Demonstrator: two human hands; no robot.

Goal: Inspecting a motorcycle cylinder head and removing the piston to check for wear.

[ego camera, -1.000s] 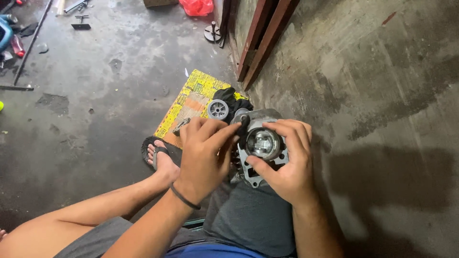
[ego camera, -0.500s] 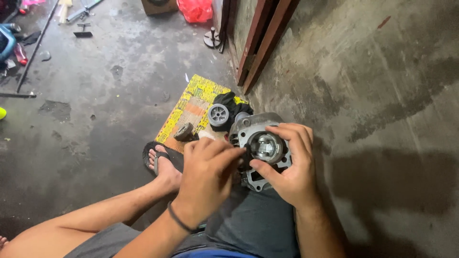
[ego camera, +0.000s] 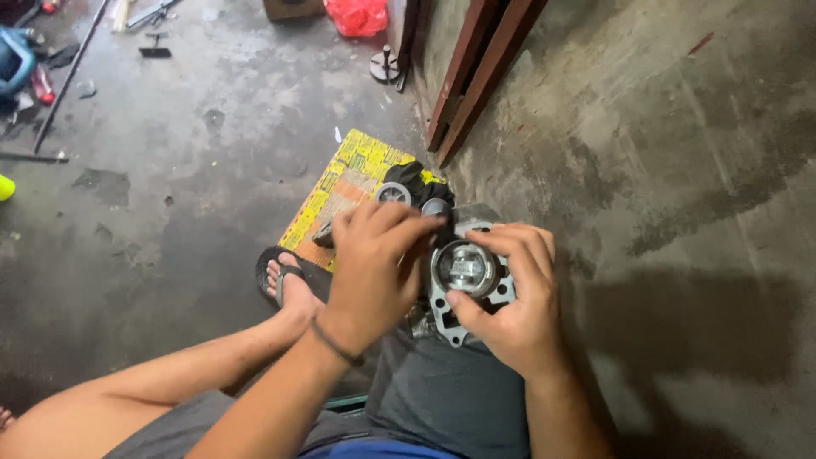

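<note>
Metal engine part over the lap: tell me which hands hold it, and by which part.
Both hands hold the metal engine part. The right hand grips its right side and lower flange, thumb by the round bore. The left hand covers its left edge, fingers across the top.

We sit in a rough repair workshop: stained concrete floor point(ego camera: 195, 153), hand tools point(ego camera: 153, 17) scattered at its edge, greasy engine parts point(ego camera: 412, 191) on a yellow mat point(ego camera: 344, 183).

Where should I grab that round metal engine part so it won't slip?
Probably by the flat outer flange of the metal cylinder, coming from the right side as the right hand does. Its rim gives fingers an edge; the shiny piston face in the middle is smooth. The left hand covers the other side.
</note>
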